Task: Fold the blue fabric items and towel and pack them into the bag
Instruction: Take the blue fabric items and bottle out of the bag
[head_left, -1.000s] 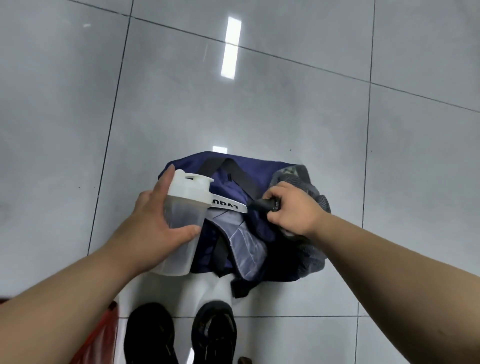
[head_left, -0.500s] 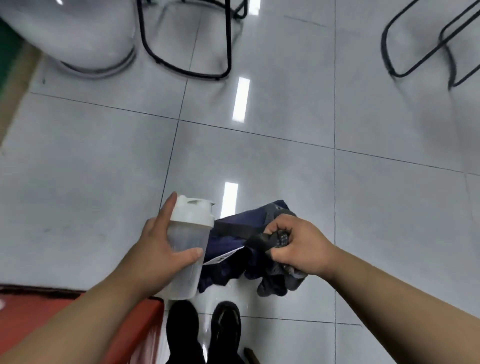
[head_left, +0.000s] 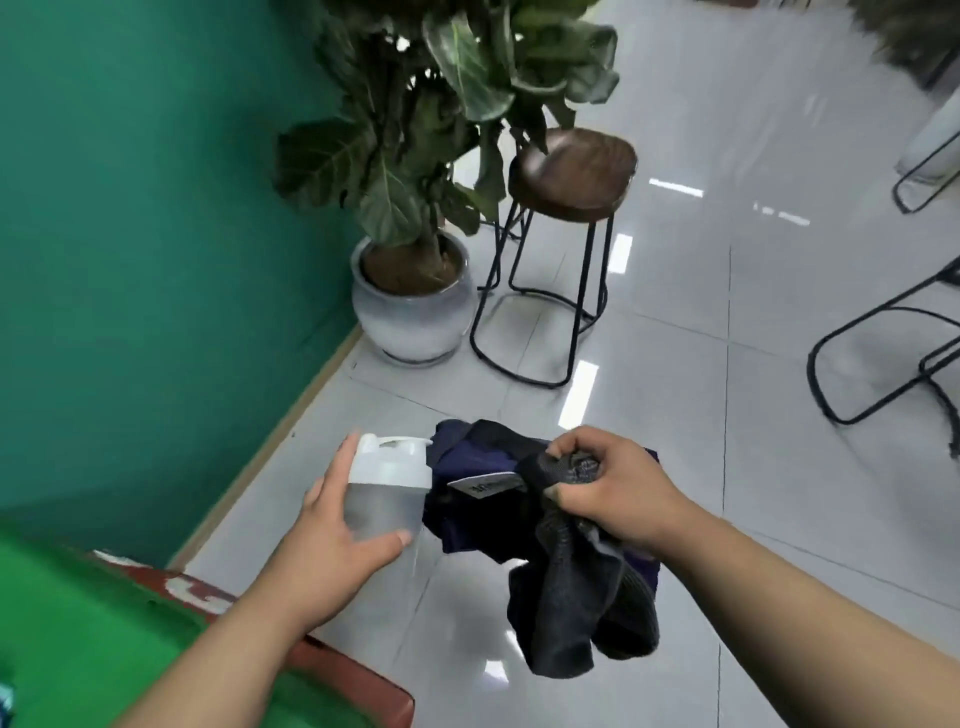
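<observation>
left grip (head_left: 332, 545), right grip (head_left: 618, 493) and forearms (head_left: 810, 597) all bare.

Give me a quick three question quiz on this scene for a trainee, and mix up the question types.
1. True or false: the shaker bottle in the left hand has its lid off.
2. What does the right hand grip? A) a stool leg B) the dark blue bag and hanging grey fabric C) a plant leaf
3. What stands beside the potted plant?
Key: 1 false, the white lid is on. 2 B. 3 the wooden-seated stool.
</observation>
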